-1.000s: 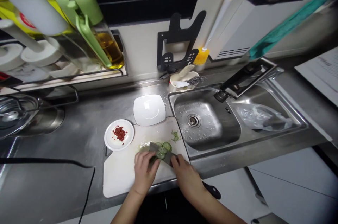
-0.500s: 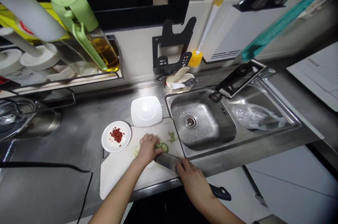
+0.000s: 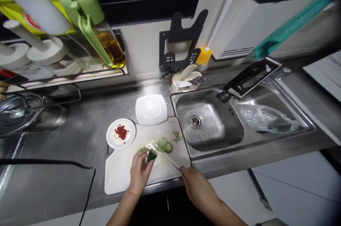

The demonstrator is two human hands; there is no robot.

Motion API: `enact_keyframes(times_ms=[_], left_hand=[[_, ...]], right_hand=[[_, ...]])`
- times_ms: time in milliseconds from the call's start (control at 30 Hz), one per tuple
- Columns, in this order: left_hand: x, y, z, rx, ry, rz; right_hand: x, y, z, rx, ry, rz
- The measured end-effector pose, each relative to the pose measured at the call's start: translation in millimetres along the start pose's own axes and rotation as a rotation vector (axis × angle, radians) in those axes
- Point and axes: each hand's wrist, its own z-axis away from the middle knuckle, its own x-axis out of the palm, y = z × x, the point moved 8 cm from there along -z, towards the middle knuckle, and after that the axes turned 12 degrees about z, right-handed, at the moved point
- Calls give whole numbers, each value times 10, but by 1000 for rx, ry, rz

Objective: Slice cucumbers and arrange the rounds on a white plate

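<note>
My left hand (image 3: pixel 140 169) is closed around a short dark green piece of cucumber (image 3: pixel 151 155) over the white cutting board (image 3: pixel 119 174). In my right hand (image 3: pixel 198 185) is a kitchen knife (image 3: pixel 170 162), its blade seen nearly edge-on with the tip beside the cucumber. The knife's handle is hidden by my right hand. Several pale green cucumber slices (image 3: pixel 164 145) lie in a cluster on the board just beyond the blade. Some thin green trimmings (image 3: pixel 176 136) rest near the board's right edge.
Behind the board sits a white square plate (image 3: pixel 151 110). A white round plate (image 3: pixel 111 137) with small red pieces overlaps the board's left corner. The steel sink (image 3: pixel 213 126) adjoins on the right, under a black faucet (image 3: pixel 239 78). An oil bottle (image 3: pixel 106 43) stands on the left rack.
My left hand has moved off the slices, toward me, and now shows the cucumber piece in its fingers. The knife has turned edge-on, and the slices are uncovered. The view has shifted slightly.
</note>
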Motion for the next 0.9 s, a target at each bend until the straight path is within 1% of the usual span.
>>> enact_keyframes(times_ms=[67, 133, 300, 467, 567, 667, 767, 900], left_hand=[[81, 1, 135, 59, -27, 10], [142, -32, 202, 88, -21, 4], [215, -109, 196, 107, -14, -22], [201, -123, 179, 62, -10, -9], [211, -118, 190, 47, -28, -15], [200, -126, 201, 42, -8, -35], [184, -134, 215, 59, 21, -34], [184, -129, 242, 107, 24, -22]], right_hand=[[35, -87, -68, -4, -8, 42], [82, -168, -121, -8, -19, 81], [160, -300, -171, -32, -3, 157], [115, -319, -152, -43, 17, 161], [80, -324, -156, -40, 18, 167], [84, -353, -174, -45, 16, 183], [113, -389, -183, -52, 19, 197], [127, -439, -153, -70, 35, 232]])
